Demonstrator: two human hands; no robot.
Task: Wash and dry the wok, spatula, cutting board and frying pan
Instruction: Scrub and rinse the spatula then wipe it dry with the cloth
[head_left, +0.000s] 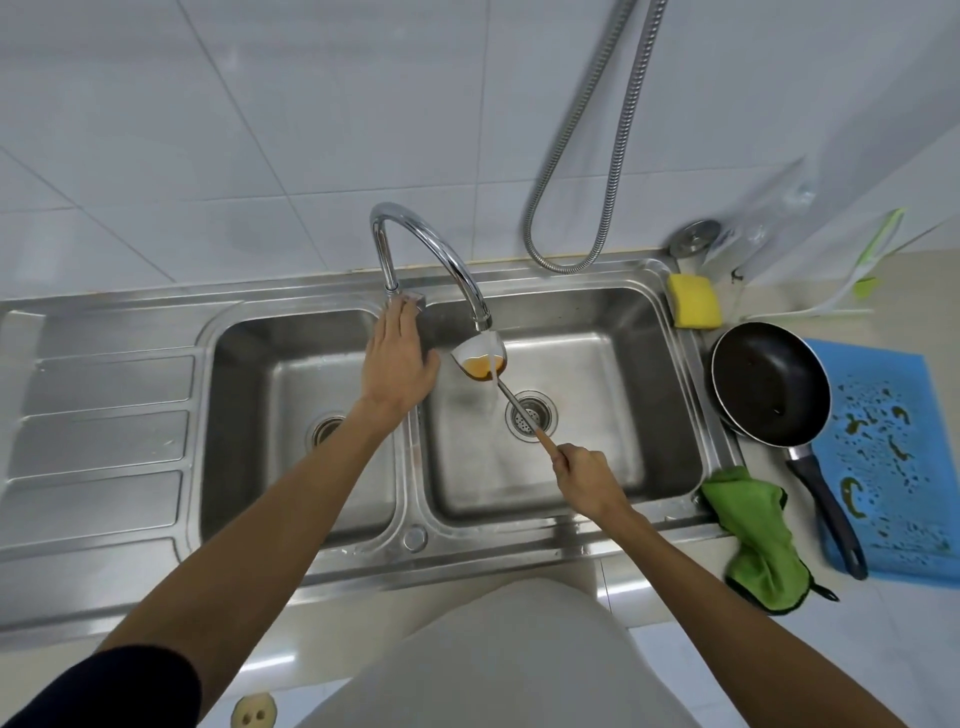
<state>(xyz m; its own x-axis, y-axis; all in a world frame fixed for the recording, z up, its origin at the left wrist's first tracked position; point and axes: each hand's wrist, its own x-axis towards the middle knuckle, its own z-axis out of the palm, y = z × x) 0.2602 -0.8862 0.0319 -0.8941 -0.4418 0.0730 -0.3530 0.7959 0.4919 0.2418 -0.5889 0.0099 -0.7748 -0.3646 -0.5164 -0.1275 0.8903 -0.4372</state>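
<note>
- The left hand (397, 358) rests with straight fingers on the chrome faucet's lever (415, 300).
- The right hand (584, 475) grips the wooden handle end of the long metal spatula (480, 358).
- The spatula's blade, smeared orange-brown, sits under the running stream over the right basin of the steel double sink (649, 415).
- The black non-stick frying pan (769, 384) stands on the table (779, 296) right of the sink, overlapping the blue flat cutting board (893, 467).
- A green cloth (758, 540) hangs over the sink's front right corner.
</note>
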